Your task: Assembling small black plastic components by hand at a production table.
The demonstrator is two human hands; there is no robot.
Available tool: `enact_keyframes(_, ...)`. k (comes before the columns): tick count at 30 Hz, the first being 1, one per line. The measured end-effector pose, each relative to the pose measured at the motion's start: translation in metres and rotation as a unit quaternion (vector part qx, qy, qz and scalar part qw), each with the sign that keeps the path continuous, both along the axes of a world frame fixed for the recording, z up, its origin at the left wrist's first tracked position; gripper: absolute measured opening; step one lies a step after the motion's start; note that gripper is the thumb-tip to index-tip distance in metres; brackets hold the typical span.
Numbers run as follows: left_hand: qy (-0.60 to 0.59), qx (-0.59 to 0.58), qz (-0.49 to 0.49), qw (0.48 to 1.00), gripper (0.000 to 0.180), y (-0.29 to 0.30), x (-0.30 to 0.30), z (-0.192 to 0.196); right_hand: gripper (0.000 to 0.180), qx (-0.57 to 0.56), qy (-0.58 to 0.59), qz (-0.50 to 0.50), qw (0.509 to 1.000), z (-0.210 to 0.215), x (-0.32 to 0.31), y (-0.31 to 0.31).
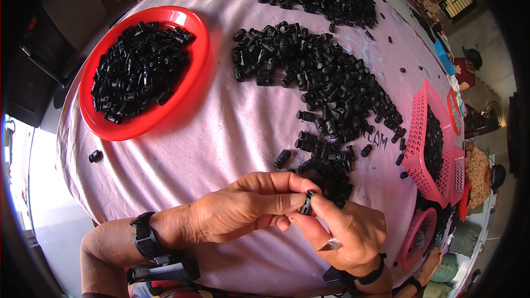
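Fiddling, seemingly: black toggle [307, 204] is pinched by left hand [241, 209] and right hand [351, 233], below-right of red plate [124, 131]; steadiness probably needed.

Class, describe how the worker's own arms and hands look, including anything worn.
The left hand and right hand are ungloved, with no sleeves reaching them. The left has a black wrist strap with a dark grey, blocky piece; the right has a black wristband. A small white patch shows on the right hand; what it is, I cannot tell.
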State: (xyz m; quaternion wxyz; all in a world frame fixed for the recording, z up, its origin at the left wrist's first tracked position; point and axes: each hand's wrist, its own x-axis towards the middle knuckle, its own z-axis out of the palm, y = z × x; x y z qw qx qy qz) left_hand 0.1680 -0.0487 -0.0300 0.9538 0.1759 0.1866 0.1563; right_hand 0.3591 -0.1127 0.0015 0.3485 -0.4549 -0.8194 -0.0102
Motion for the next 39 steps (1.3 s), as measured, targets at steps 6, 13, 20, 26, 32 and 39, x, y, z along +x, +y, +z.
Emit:
enact_keyframes(6,-0.01,0.013,0.013,1.0,0.023,-0.002,0.001,-0.002,0.04,0.029,-0.089,0.004,0.996,0.009,-0.003,-0.008)
enact_keyframes(13,-0.023,0.016,0.002,1.0,0.024,0.0,-0.001,0.0,0.038,0.015,0.065,0.015,0.998,0.006,-0.008,-0.007)
enact_keyframes(20,-0.018,0.009,0.005,1.0,0.023,-0.002,0.0,-0.001,0.048,-0.15,0.143,-0.034,0.978,0.011,-0.01,0.001)
enact_keyframes(26,-0.005,0.05,0.013,0.999,0.025,-0.002,0.001,0.0,0.045,-0.1,0.105,-0.029,0.989,0.007,-0.009,0.003)
enact_keyframes(32,0.036,0.124,0.011,0.992,0.028,-0.002,0.0,0.003,0.044,-0.068,0.054,-0.031,0.996,0.005,-0.008,0.002)
enact_keyframes(39,0.028,0.113,0.004,0.993,0.034,0.001,-0.003,0.004,0.044,-0.065,0.061,-0.027,0.996,0.005,-0.006,0.003)
